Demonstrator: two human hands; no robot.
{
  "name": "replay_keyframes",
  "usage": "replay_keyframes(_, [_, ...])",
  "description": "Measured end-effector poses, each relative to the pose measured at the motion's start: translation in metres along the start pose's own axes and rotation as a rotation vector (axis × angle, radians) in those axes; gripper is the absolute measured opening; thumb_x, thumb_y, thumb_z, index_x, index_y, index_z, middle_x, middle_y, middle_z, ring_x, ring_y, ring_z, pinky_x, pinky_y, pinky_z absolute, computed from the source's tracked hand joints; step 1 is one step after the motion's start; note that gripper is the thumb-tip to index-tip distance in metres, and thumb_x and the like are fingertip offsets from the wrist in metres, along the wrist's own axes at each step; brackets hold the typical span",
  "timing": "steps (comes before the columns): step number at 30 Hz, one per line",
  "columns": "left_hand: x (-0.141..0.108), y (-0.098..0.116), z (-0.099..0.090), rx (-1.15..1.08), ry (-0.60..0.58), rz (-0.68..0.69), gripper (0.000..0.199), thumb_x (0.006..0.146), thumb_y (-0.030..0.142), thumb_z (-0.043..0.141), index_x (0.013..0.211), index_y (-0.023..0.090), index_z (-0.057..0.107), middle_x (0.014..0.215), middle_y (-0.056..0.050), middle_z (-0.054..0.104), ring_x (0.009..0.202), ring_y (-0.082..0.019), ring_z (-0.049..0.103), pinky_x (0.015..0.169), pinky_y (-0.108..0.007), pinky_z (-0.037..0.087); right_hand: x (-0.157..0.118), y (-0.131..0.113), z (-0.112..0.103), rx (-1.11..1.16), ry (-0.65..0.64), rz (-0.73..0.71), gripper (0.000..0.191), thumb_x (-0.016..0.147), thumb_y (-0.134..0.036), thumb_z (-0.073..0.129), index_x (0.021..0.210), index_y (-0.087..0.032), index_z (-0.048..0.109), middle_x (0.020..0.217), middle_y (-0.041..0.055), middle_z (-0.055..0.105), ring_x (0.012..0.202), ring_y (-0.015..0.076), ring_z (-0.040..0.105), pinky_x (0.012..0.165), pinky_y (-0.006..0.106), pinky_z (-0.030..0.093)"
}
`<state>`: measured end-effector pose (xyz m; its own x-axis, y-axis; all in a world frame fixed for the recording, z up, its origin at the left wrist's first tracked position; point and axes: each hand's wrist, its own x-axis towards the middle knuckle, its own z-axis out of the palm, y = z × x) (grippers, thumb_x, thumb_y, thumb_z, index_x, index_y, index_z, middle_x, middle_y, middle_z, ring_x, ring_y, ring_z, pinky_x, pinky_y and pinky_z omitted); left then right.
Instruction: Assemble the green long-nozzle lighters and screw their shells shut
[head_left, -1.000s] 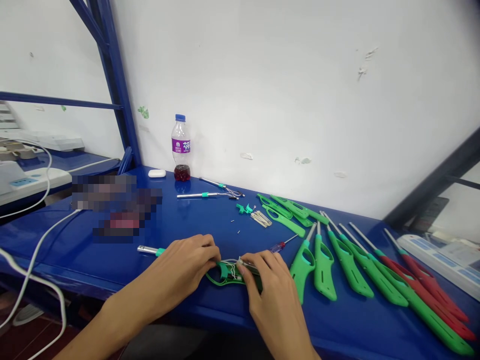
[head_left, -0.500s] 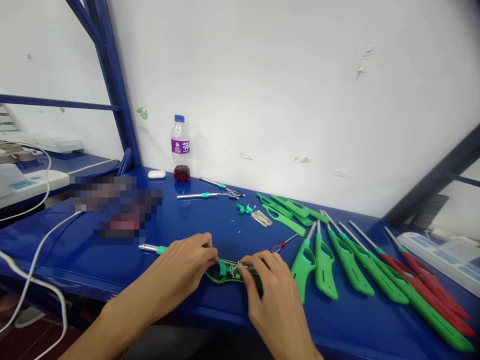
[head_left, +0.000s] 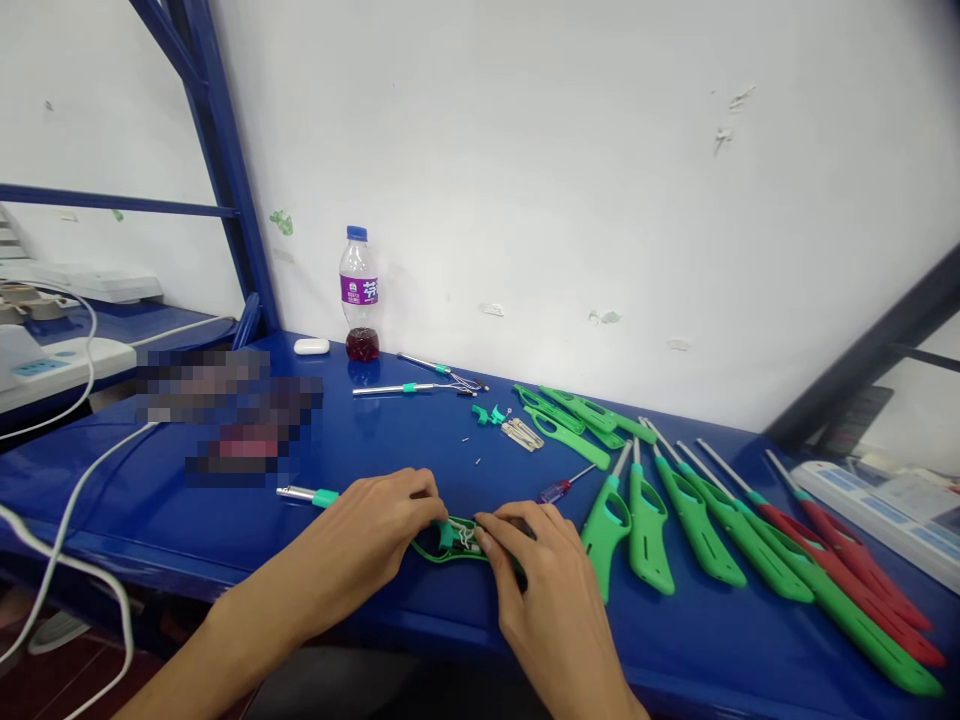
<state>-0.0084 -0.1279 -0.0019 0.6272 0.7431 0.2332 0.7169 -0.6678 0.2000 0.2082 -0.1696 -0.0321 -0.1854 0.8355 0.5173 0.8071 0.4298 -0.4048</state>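
Near the table's front edge lies a long-necked green lighter with its handle open, showing a teal trigger and pale wires inside. Its metal tube and teal collar stick out to the left beyond my left wrist. My left hand is closed, fingertips pinched at the lighter's inner parts by the trigger. Over the handle's right end, my right hand is closed too, thumb and forefinger pressing on the parts there. Both sets of fingertips cover some of the mechanism, so I cannot make out the exact piece under each.
Whole green lighters and red ones lie to the right. A screwdriver, green shell halves, metal tanks and tubes with wires lie farther back. A bottle stands by the wall.
My left fingertips have shifted slightly right along the open lighter. My right hand stays in nearly the same place, its fingers drawn slightly closer over the parts.
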Motion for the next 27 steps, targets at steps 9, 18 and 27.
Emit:
replay_keyframes(9, [-0.005, 0.016, -0.008, -0.223, -0.016, -0.126, 0.016, 0.102, 0.032, 0.064, 0.114, 0.024, 0.07, 0.114, -0.004, 0.064, 0.104, -0.024, 0.065, 0.092, -0.037, 0.051, 0.0, -0.001, -0.003, -0.071, -0.01, -0.022, 0.026, 0.102, -0.018, 0.053, 0.111, -0.026, 0.077, 0.102, 0.0085, 0.063, 0.095, 0.0273, 0.058, 0.081, 0.046, 0.047])
replay_keyframes(18, [-0.002, 0.017, -0.002, -0.214, -0.015, -0.048, 0.026, 0.099, 0.016, 0.065, 0.121, 0.03, 0.069, 0.116, -0.002, 0.062, 0.103, -0.022, 0.065, 0.089, -0.037, 0.052, -0.003, -0.003, -0.005, -0.175, 0.029, -0.069, 0.025, 0.102, -0.021, 0.052, 0.112, -0.025, 0.075, 0.09, 0.0076, 0.056, 0.083, 0.0259, 0.056, 0.073, 0.043, 0.043])
replay_keyframes(27, [-0.003, 0.023, -0.009, -0.239, -0.042, -0.023, 0.028, 0.103, 0.016, 0.055, 0.123, 0.031, 0.068, 0.115, -0.003, 0.06, 0.101, -0.021, 0.064, 0.092, -0.036, 0.052, -0.005, -0.003, -0.003, -0.142, -0.009, -0.038, 0.029, 0.105, -0.023, 0.048, 0.12, -0.025, 0.073, 0.086, 0.0055, 0.06, 0.079, 0.024, 0.061, 0.076, 0.042, 0.047])
